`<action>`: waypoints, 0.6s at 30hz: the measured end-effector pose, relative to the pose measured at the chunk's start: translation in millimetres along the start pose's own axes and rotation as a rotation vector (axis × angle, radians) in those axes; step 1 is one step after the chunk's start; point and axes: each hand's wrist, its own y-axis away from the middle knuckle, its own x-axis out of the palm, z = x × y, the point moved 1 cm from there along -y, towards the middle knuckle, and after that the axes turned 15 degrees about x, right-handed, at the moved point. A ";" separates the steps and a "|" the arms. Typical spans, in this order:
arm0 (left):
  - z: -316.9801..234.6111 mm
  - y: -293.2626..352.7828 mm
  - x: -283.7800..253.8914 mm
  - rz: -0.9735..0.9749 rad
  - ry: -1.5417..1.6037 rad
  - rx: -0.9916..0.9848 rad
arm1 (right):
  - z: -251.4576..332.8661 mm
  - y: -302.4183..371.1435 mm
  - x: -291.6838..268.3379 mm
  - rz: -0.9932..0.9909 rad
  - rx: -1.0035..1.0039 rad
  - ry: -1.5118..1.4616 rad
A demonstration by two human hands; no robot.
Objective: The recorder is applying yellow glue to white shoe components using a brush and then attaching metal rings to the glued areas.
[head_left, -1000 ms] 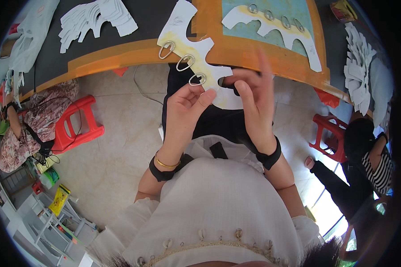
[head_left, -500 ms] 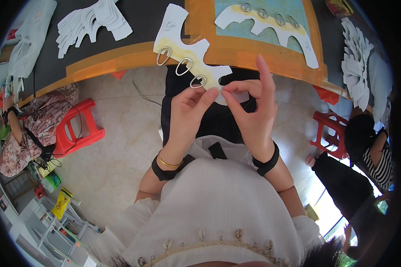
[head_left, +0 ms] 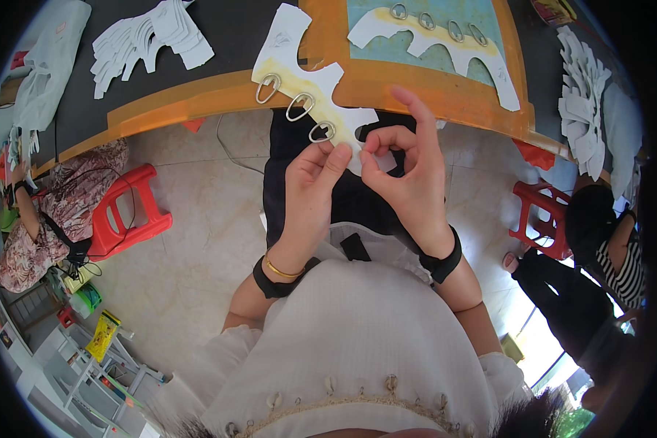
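Observation:
A white cut-out piece (head_left: 279,41) with a scalloped edge and yellowish, glue-like staining slants from the table edge to my hands. Three oval metal rings (head_left: 300,107) hang along its left side. Its lower end is between the thumb and curled fingers of my left hand (head_left: 308,191). My right hand (head_left: 415,175) pinches thumb against index finger at the same end, close to my left thumb, with another finger raised. The fingers cover what exactly lies in that pinch. On a blue-green mat (head_left: 423,66) lies a similar piece (head_left: 398,20) with several rings.
Stacks of white cut-outs lie at the table's far left (head_left: 150,40) and right (head_left: 584,102). Orange tape (head_left: 190,89) lines the table edge. A plastic bag (head_left: 51,58) lies leftmost. Red stools (head_left: 128,212) and seated people are on both sides.
My right hand has shifted slightly left and down, its raised finger tilting left. The left hand keeps its hold, and the piece has hardly moved.

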 end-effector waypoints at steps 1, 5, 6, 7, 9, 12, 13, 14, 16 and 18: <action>0.3 0.0 0.6 0.003 0.031 -0.011 | 0.4 -0.2 -0.4 -0.001 0.000 0.000; -2.2 -5.1 -3.3 0.042 0.019 -0.082 | -1.0 -2.1 -1.6 0.018 0.012 -0.011; -3.8 -5.4 -3.5 0.043 0.018 -0.082 | -1.6 -2.4 -2.1 0.017 0.004 0.002; -5.7 -6.0 -2.9 0.075 -0.038 -0.082 | -2.4 -2.2 -2.0 0.016 0.004 0.001; -5.4 -6.1 -2.0 0.108 -0.093 -0.084 | -2.9 -2.0 -2.5 -0.035 -0.025 0.025; -0.2 -3.7 1.4 0.090 -0.093 -0.017 | -4.3 -3.2 -3.4 -0.044 -0.039 0.040; 0.7 -2.0 4.3 0.069 -0.100 0.016 | -4.2 -3.4 -3.5 -0.044 -0.040 0.040; 1.0 -0.9 5.6 0.049 -0.106 0.049 | -4.2 -3.3 -3.4 -0.040 -0.039 0.034; 1.8 -2.6 5.5 0.049 -0.109 0.044 | -3.8 -3.0 -3.9 -0.036 -0.038 0.028; 3.2 -4.2 5.0 0.049 -0.111 0.039 | -2.7 -3.4 -5.6 0.034 -0.031 0.028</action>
